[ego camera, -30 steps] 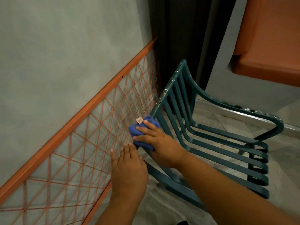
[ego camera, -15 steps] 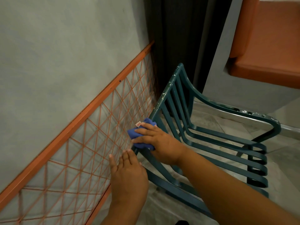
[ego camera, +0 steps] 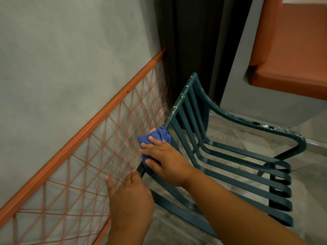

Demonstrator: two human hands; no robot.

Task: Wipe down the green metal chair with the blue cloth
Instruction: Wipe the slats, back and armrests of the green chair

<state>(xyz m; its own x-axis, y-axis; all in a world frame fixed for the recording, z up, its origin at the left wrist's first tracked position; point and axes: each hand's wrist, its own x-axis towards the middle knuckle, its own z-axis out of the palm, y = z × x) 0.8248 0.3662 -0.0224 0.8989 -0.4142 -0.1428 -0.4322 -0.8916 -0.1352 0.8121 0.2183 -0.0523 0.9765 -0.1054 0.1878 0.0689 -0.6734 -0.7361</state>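
The green metal chair (ego camera: 228, 167) with slatted seat and back stands close to the wall, its paint chipped along the top rail. My right hand (ego camera: 166, 160) holds the bunched blue cloth (ego camera: 155, 138) against the left side rail of the chair back, fingers spread over the cloth and thumb below it. A small tag sticks out at the cloth's top. My left hand (ego camera: 129, 197) is lower, fingers straight and together, their tips touching the chair frame just under the cloth.
An orange wire grid panel (ego camera: 99, 156) leans along the grey wall at the left, right beside the chair. A dark curtain (ego camera: 198, 50) hangs behind. An orange cushioned bench (ego camera: 292, 55) sits at the upper right. Grey tiled floor (ego camera: 309, 174) lies beneath.
My right hand has slid the cloth a little down the side rail. My left hand stays in about the same place under it.
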